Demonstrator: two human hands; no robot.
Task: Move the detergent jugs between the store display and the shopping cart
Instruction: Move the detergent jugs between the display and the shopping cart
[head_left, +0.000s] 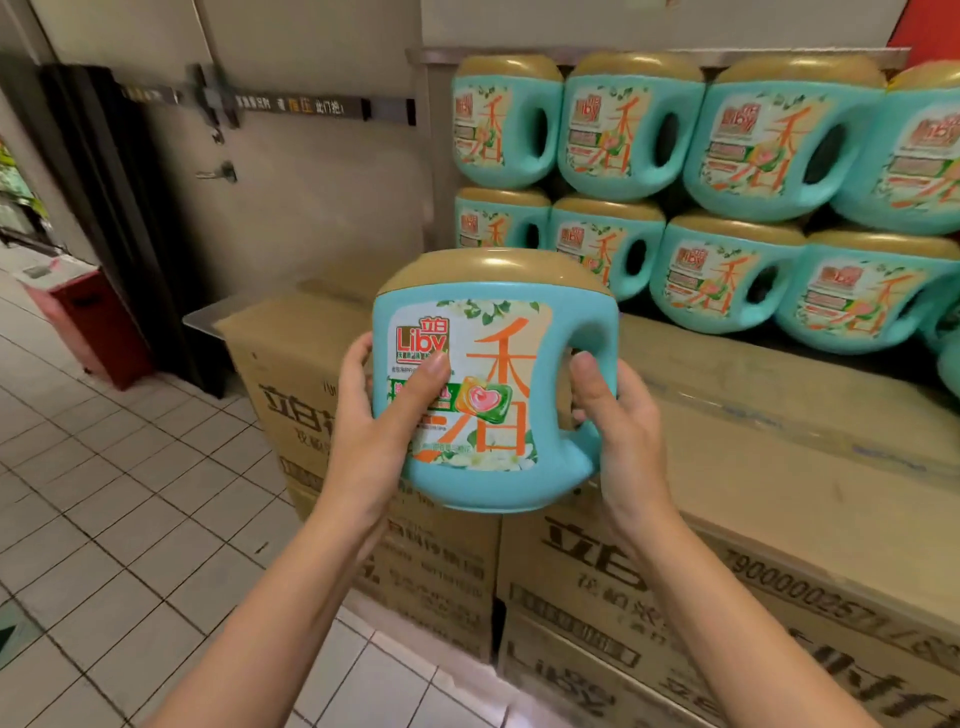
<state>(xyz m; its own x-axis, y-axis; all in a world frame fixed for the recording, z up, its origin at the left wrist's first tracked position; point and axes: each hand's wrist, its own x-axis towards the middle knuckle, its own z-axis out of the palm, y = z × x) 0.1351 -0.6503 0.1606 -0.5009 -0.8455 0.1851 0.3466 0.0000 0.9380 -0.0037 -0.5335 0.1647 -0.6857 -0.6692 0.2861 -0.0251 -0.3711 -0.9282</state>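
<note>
Held jug: A teal detergent jug (498, 395) is held upright in mid-air, in front of the store display and just above the near edge of the cartons, with its printed label (470, 332) facing the camera.
Cap: A wide tan cap (493, 270) sits closed on top. The body is opaque, so what is inside cannot be told.
Display: Matching display jugs (727, 156) stand behind it in two stacked rows, shoulder to shoulder, caps on and handle holes to the right.
Cartons: Brown cardboard cartons (779, 441), closed and printed with dark lettering, are piled in layers and carry the display rows on their top.
Left hand: The left hand (374, 431) grips the jug's left side, with the thumb laid across the label and the fingers curled round the edge.
Right hand: The right hand (618, 431) grips the moulded handle (597, 332), with the thumb at the handle opening and the fingers wrapped behind, out of view.
Arms: Both bare forearms reach up from the lower edge of the view, converging on the jug.
Surroundings: A white tiled floor (104, 493) lies to the left. A red bin (88, 322) stands by a pale door (291, 208) with a lever handle.
</note>
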